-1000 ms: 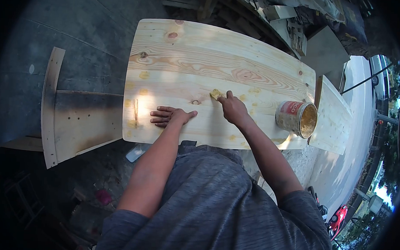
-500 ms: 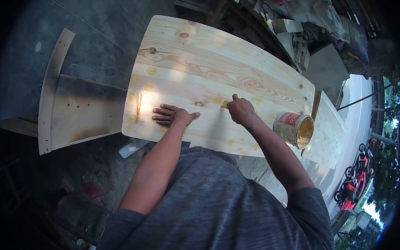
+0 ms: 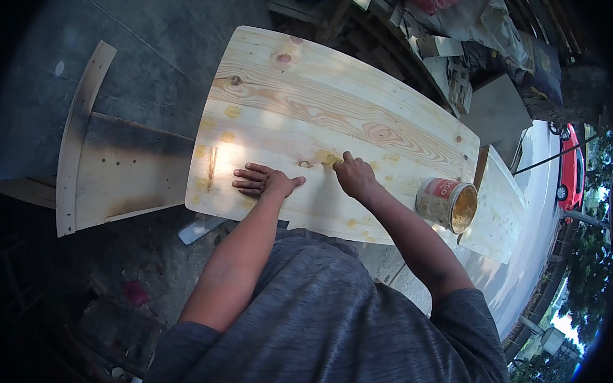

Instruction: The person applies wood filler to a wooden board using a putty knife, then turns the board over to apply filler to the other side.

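Note:
A pale wooden panel (image 3: 386,78) with grain, knots and yellowish filler patches lies flat in front of me. My left hand (image 3: 269,183) rests palm down on its near left part, fingers spread, holding nothing. Near the panel's middle, my right hand (image 3: 353,176) is closed, its fingertips at a yellowish filler patch (image 3: 327,157). What those fingers grip, if anything, is too small or hidden to make out. To the right of that hand a dirty open can (image 3: 437,203) with a red and white label stands on the panel, yellowish filler smeared inside it.
A wooden piece with a curved end board (image 3: 76,140) is at the left. Another pale board (image 3: 497,207) stands past the can. Scrap wood and sacks (image 3: 491,35) lie piled at the far right. Beyond is a road (image 3: 535,195) with a red car (image 3: 570,165).
My right hand has slid a little to the left along the filler patch. The left hand stays in place. On the road, a red motorcycle seen lower down is gone and a red car shows higher up.

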Available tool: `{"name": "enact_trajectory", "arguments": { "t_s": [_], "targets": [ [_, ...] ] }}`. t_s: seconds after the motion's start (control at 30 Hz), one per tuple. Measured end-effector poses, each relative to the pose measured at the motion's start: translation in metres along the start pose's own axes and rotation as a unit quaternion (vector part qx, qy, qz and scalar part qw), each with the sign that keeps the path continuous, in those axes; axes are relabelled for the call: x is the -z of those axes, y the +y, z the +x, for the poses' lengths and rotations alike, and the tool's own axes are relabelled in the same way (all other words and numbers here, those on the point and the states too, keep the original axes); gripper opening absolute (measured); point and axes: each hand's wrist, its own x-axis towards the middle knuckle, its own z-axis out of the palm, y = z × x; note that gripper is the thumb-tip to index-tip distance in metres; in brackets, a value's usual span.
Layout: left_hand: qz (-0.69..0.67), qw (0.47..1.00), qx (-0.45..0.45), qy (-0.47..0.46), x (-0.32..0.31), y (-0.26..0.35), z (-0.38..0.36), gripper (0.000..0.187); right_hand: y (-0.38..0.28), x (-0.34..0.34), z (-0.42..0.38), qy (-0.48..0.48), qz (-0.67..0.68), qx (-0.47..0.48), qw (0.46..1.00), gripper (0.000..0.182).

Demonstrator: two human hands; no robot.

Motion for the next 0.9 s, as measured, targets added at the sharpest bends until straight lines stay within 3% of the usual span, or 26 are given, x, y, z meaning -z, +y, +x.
{"name": "enact_trajectory", "arguments": {
  "t_s": [0.13,0.17,0.27,0.3,0.4,0.43,0.53,0.67,0.8,0.9],
  "targets": [
    [-0.008,1.000,-0.003,-0.006,0.003,0.000,-0.004,0.158,-0.002,0.021,0.009,-0.034,0.007,0.009,0.999,0.016],
    [-0.011,1.000,-0.002,-0.005,0.001,-0.001,-0.004,0.158,-0.010,0.020,0.012,0.048,0.058,0.039,0.996,0.016],
    [-0.014,1.000,0.000,-0.004,0.001,-0.003,-0.003,0.158,-0.004,-0.024,0.003,0.029,0.049,0.004,0.998,0.016],
    [-0.012,1.000,-0.004,-0.005,-0.001,-0.004,-0.001,0.158,0.001,-0.025,-0.005,-0.006,0.012,-0.029,1.000,0.016],
    [-0.014,1.000,-0.005,-0.005,0.003,-0.004,-0.001,0.158,0.000,0.017,-0.008,-0.084,-0.011,-0.006,0.996,0.016],
    [-0.017,1.000,-0.004,-0.005,0.004,-0.003,-0.002,0.158,-0.009,0.023,-0.004,-0.011,0.031,0.002,0.999,0.015],
    [-0.014,1.000,-0.007,-0.009,0.001,-0.001,-0.004,0.158,-0.020,0.011,0.021,0.049,0.039,0.079,0.995,0.015],
    [-0.009,1.000,-0.002,-0.008,-0.003,-0.002,0.006,0.164,-0.010,0.026,0.013,-0.089,-0.067,-0.022,0.994,0.015],
    [-0.013,1.000,-0.001,-0.011,-0.005,-0.003,0.006,0.164,0.004,0.028,0.021,0.021,-0.005,0.067,0.997,0.017],
    [-0.012,1.000,-0.001,-0.012,-0.002,-0.002,0.008,0.164,0.028,0.027,0.010,-0.055,-0.050,-0.002,0.997,0.016]
  ]
}}
